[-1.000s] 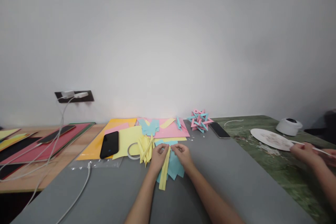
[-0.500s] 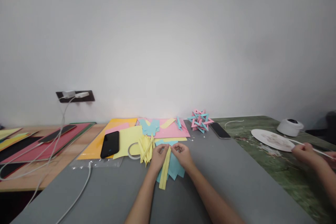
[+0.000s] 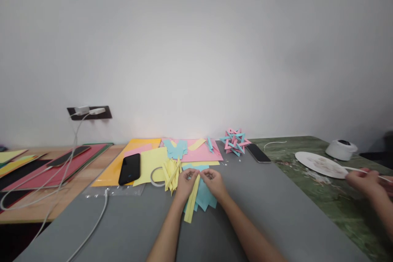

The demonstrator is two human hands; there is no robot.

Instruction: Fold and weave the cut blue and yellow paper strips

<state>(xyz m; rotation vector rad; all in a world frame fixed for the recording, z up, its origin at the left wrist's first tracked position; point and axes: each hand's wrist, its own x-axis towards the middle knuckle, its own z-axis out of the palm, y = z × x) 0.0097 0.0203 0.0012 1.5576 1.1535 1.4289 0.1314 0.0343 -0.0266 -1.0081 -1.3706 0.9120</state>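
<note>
Both my hands meet over the grey table. A creased yellow paper strip (image 3: 192, 202) hangs toward me from the pinched fingers of my left hand (image 3: 187, 180). My right hand (image 3: 214, 180) is closed in a pinch at the strip's upper end, its fingertips close to the left ones. Beneath them lie light blue paper pieces (image 3: 204, 196). Just left of my left hand is a pile of folded yellow strips (image 3: 172, 174), beside a roll of white tape (image 3: 152, 177). A pink and blue folded-paper star ball (image 3: 235, 142) sits further back on the right.
A black phone (image 3: 129, 169) rests on orange and yellow paper at left; another phone (image 3: 258, 153) lies near the star ball. A white cable (image 3: 95, 225) crosses the table's left part. At right, another person's hands hold a white strand by a white plate (image 3: 321, 165).
The yellow strip's lower end has swung slightly to the left and looks narrower. My hands stay close together. The other person's hands have shifted a little.
</note>
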